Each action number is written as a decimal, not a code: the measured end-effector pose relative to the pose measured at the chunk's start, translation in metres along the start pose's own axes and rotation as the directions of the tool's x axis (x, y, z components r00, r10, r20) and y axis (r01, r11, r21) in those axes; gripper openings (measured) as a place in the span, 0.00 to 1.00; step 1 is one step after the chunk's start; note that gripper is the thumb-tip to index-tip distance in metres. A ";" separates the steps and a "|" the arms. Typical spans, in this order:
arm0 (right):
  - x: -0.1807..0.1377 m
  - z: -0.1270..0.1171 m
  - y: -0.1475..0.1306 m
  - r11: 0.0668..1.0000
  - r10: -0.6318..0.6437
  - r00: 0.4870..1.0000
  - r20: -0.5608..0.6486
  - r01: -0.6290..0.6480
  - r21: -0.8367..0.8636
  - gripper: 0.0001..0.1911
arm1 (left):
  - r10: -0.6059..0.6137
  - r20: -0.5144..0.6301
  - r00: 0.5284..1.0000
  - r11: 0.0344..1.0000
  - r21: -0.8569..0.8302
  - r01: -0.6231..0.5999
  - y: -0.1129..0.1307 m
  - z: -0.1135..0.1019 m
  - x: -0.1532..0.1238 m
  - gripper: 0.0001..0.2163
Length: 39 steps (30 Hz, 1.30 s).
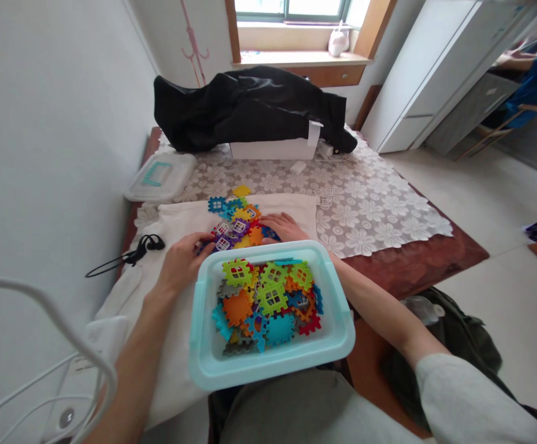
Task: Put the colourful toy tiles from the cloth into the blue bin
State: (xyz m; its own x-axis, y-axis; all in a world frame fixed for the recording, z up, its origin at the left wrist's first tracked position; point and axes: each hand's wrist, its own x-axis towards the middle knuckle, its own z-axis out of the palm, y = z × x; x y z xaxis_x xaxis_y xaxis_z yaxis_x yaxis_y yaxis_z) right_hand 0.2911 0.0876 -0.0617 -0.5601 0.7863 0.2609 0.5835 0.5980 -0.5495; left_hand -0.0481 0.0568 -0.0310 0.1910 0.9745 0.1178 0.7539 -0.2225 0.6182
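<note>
Pale-aqua plastic tray [203, 364] rests at person's lap, holding a mixed load of multicoloured interlocking plastic window-pattern pieces [272, 296]: approx. 4 lime-green, 1 large orange, 1 large teal, rest overlapping, so no exact count. Just beyond tray, on white cloth sheet [291, 206], lies a loose heap of multicoloured plastic pieces [240, 225], same type, also uncountable. 2 hands in view, both person's own. L hand [182, 262]: fingers curved, pressed together, touching heap's left edge by purple pieces; can't tell if pinching one. R hand [284, 227]: spread, palm down, on heap's right side, beside a blue piece. Tray stands between person's body and heap, both forearms reaching past it. White wire rack [41, 302] crosses lower-left foreground, near L arm. Black earphones with cable [145, 245] lie on cloth left of L hand. Clear plastic lid with aqua handle [159, 177] sits top-left of heap, on white lace tablecloth [365, 216]. Farther back, 1 black fabric bundle [245, 108] lies on 1 white box [268, 149]. White-pink bottle-shaped item [338, 42] stands on windowsill. Dark green bag [453, 351] sits lower right. Co-worker in blue top [536, 83] sits far upper right, well apart, beyond white cabinet [430, 80].
</note>
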 end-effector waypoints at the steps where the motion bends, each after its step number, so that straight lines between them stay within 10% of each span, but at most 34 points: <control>1: 0.000 -0.001 -0.001 1.000 0.000 1.000 0.009 0.000 -0.003 0.29 | 0.014 -0.011 1.000 1.000 -0.017 -0.014 0.000 0.002 0.000 0.24; 8: 0.003 0.008 0.010 0.999 0.045 0.997 0.059 -0.044 -0.021 0.32 | -0.082 -0.100 0.992 0.987 0.127 0.094 0.004 0.007 -0.004 0.37; 16: 0.000 0.029 0.032 0.999 0.014 1.000 0.009 -0.014 -0.029 0.30 | -0.178 0.021 0.984 0.964 0.204 0.170 0.008 -0.009 -0.013 0.26; 23: 0.002 0.031 0.036 0.999 -0.018 1.000 -0.001 0.018 -0.028 0.31 | -0.200 0.054 0.978 0.973 -0.109 0.205 0.010 -0.012 -0.014 0.20; 27: 0.003 0.029 0.036 1.000 -0.010 1.000 0.003 0.010 -0.008 0.31 | -0.224 -0.178 0.958 0.935 -0.315 0.160 0.014 -0.015 -0.010 0.19; 32: 0.008 0.026 0.033 0.999 0.032 0.999 0.022 -0.032 0.020 0.30 | -0.268 -0.316 0.910 0.620 -0.779 -0.088 0.040 -0.012 -0.013 0.25; 36: 0.010 0.019 0.027 0.999 0.028 0.999 0.023 -0.028 0.021 0.30 | -0.094 -0.130 0.987 0.609 -0.792 -0.046 0.059 -0.004 -0.021 0.27; 39: 0.008 0.014 0.021 1.000 0.023 0.999 0.022 -0.024 0.015 0.29 | -0.106 -0.221 0.969 0.644 -0.758 -0.102 0.050 0.001 -0.017 0.28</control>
State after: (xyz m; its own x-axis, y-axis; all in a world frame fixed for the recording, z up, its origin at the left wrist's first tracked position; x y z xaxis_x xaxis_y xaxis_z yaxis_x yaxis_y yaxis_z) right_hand 0.2908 0.1050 -0.0821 -0.5592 0.7964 0.2302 0.5880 0.5767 -0.5671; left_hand -0.0126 0.0292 -0.0031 -0.0340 0.9749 0.2202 -0.0110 -0.2207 0.9753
